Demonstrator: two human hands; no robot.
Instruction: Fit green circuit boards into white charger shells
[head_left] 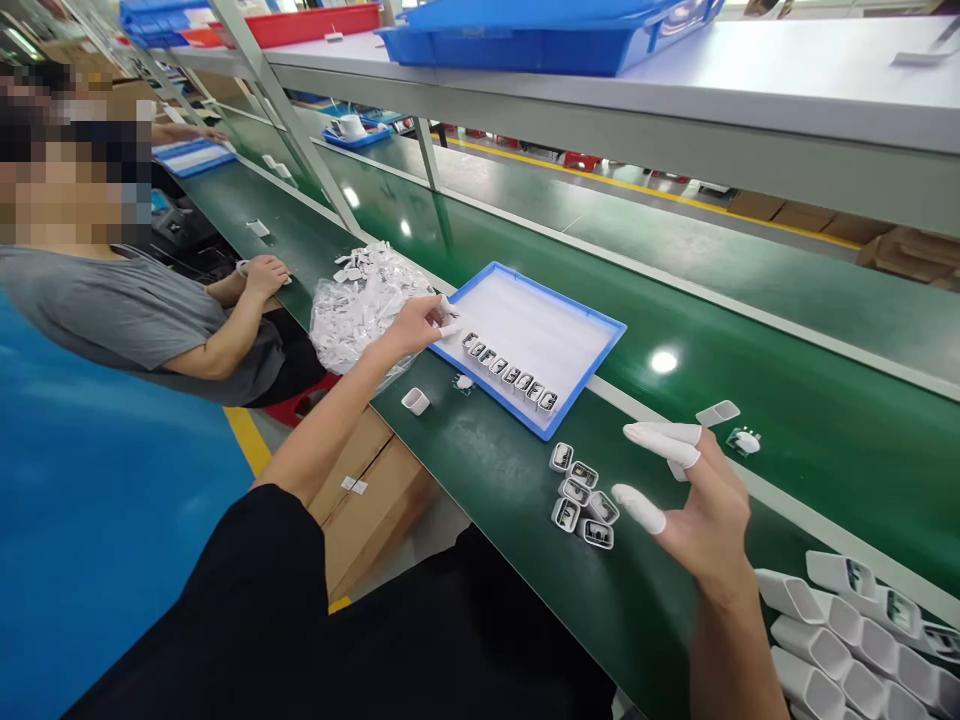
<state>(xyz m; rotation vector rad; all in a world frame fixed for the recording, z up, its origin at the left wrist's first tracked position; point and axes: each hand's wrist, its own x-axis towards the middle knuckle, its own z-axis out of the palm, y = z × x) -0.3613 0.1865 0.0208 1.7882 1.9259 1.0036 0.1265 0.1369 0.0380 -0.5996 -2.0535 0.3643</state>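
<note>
My left hand (421, 325) reaches over the left corner of a blue-rimmed tray (581, 393). Its fingers are pinched on a small white plastic housing (452, 315), mostly hidden by the fingers. Beside it, a row of white housings with circuit boards inside (510, 375) runs along the tray's near side. My right hand (701, 500) is held above the green bench with white finger cots on, thumb and fingers apart, nothing between them. Left of it stands a cluster of several filled housings (576, 491). A loose circuit board (745, 441) and a white cap-like piece (718, 412) lie beyond it.
Many empty white housings (825, 645) are stacked at lower right. A bag of small white parts (367, 310) sits left of the tray. One housing (415, 401) and a circuit board (464, 382) lie nearby. A co-worker (225, 330) sits at left. A shelf (750, 90) overhangs the bench.
</note>
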